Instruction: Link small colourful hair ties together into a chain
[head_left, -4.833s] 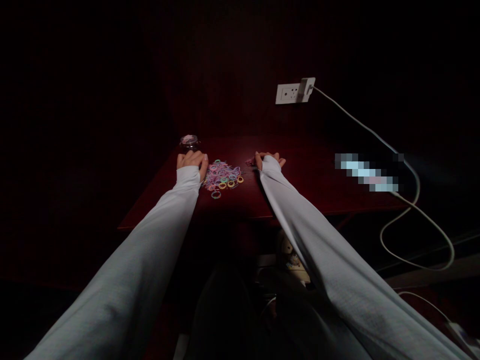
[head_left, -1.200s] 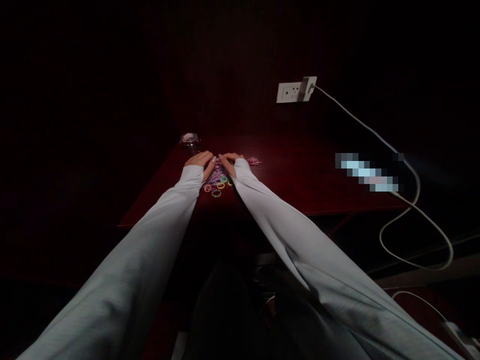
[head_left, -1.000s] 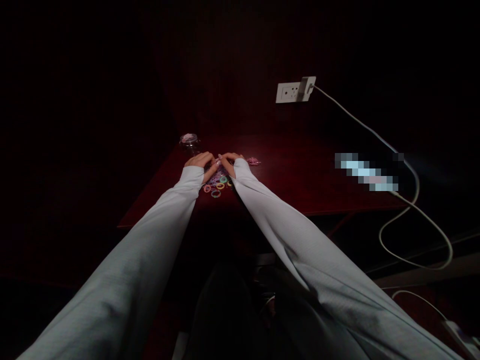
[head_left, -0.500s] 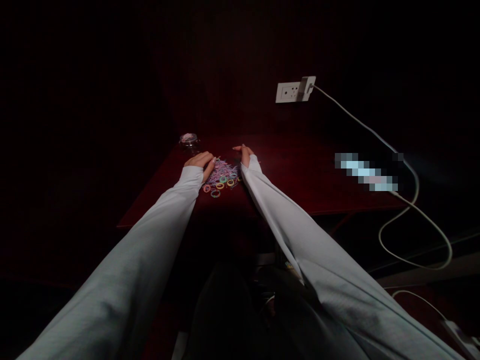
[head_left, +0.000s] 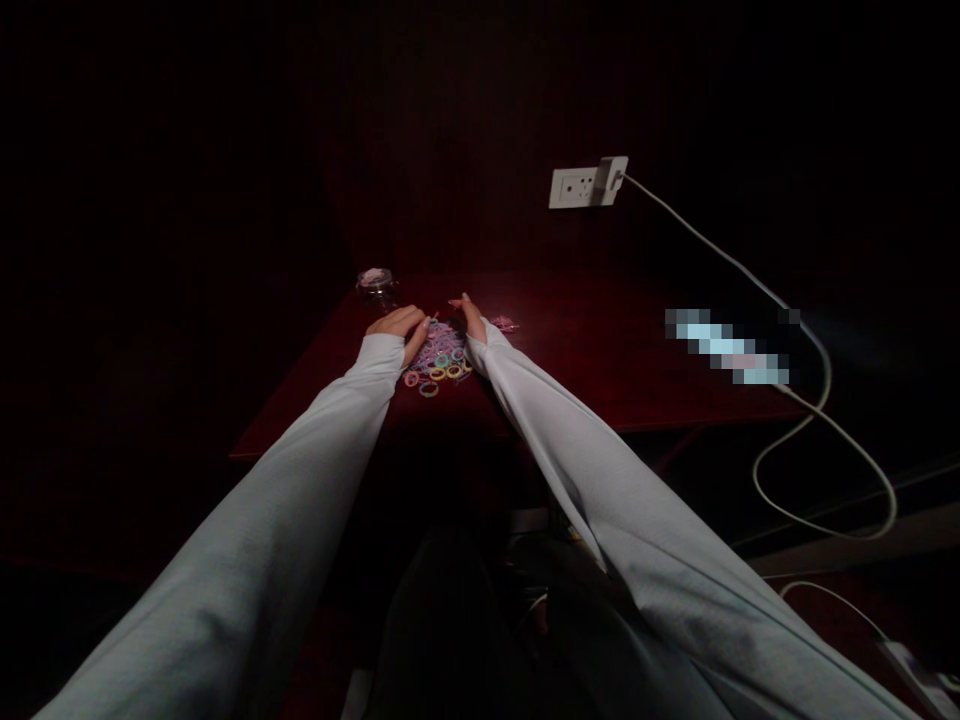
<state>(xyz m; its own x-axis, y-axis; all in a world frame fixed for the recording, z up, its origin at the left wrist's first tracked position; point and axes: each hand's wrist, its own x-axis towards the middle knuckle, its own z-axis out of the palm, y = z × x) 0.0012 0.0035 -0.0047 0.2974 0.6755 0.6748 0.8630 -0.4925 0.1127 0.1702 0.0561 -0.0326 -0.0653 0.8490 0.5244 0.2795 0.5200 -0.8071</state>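
A loose pile of small elastic hair ties (head_left: 442, 345), mostly purple and pink, lies on the dark red table. Several thicker rings in yellow, green, blue and orange sit at its near edge. My left hand (head_left: 399, 324) rests against the pile's left side, fingers bent loosely and thumb apart. At the pile's right side, my right hand (head_left: 471, 316) is turned on edge with its fingers stretched out. A small group of pink hair ties (head_left: 504, 324) lies just right of that hand. Behind my left hand stands a clear lidded jar (head_left: 376, 288).
The table (head_left: 585, 360) meets a dark wall. A white wall socket (head_left: 581, 187) holds a plugged charger, whose cable (head_left: 701, 237) loops down at the right. A blurred-out bright object (head_left: 727, 345) lies on the table's right part. Surroundings are very dark.
My right hand has shifted slightly left towards the pile, and the pink hair ties beside it now show more fully. My left hand has hardly moved. The whole view has shifted a little.
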